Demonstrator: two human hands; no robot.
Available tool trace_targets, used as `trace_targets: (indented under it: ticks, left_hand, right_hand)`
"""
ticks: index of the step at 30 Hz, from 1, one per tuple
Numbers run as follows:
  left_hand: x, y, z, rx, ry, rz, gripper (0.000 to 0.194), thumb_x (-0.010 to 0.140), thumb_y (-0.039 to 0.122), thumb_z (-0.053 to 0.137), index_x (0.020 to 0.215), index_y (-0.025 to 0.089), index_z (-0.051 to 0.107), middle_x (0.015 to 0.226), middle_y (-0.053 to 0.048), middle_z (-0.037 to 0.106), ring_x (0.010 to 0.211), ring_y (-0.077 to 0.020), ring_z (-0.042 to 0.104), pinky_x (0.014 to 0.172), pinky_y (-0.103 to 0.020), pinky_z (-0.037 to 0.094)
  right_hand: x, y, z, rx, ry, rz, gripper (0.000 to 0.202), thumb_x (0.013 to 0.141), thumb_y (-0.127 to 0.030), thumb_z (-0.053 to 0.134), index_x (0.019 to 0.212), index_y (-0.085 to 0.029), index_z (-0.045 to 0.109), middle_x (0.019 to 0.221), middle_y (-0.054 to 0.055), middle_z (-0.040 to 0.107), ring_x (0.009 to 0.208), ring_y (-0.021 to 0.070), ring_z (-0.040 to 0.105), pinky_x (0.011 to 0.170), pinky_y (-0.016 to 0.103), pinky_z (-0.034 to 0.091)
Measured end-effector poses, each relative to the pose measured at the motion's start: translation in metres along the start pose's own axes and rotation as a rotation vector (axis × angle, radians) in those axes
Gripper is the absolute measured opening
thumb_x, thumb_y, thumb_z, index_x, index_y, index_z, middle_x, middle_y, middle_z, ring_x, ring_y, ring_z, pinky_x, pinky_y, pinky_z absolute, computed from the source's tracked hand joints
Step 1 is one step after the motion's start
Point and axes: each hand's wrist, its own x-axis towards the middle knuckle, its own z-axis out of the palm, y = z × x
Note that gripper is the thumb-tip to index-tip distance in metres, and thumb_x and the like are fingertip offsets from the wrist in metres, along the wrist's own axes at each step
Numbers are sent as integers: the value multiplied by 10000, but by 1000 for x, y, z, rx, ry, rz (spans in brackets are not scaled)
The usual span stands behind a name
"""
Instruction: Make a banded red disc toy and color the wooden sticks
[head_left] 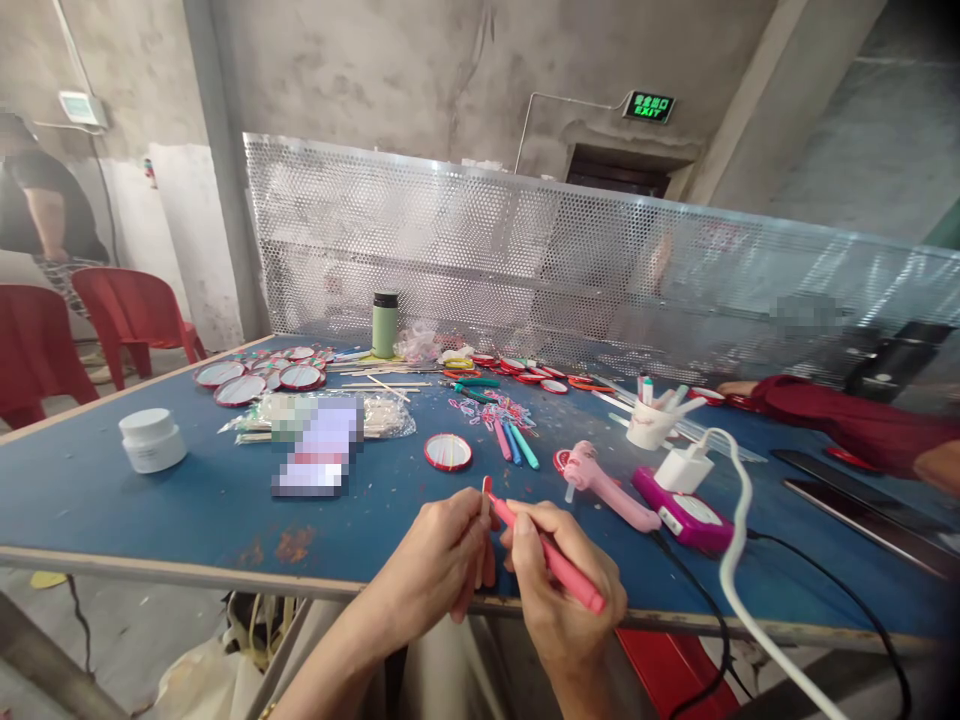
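My left hand (439,555) is closed on a small wooden craft stick (486,498) that stands up between thumb and fingers, its top end red. In my right hand (574,610) lies a pinkish-red marker pen (566,570), gripped like a pencil. The pen's tip meets or nearly meets the stick; I cannot tell which. Both hands are close together over the table's front edge. Just beyond them is a round, red-rimmed disc (448,452) with a pale face. Farther back, a blue marker pen (512,443) lies among other pens beside a pile of coloured clips (499,410).
Right of my hands are a pink glue gun (611,490), a purple power strip (682,510) with a white charger (684,468), cables and a paper cup of pens (651,422). Left stand a phone (319,445) and white jar (152,440). Another person's sleeve (840,415) reaches in.
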Motion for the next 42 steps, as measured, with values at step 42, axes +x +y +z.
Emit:
trace_targets:
  ticks: [42]
  left_hand:
    - [1,-1,-2,-16,-9,-9,359,1058,449,332,804,221,441,449,99,477,327,-68,411,429,-196,304]
  right_hand:
    - [-2,-1,1,-2,10,-7,147,966,-139,556,884,-204,660,682,-34,698,570,102,701,587,193,536]
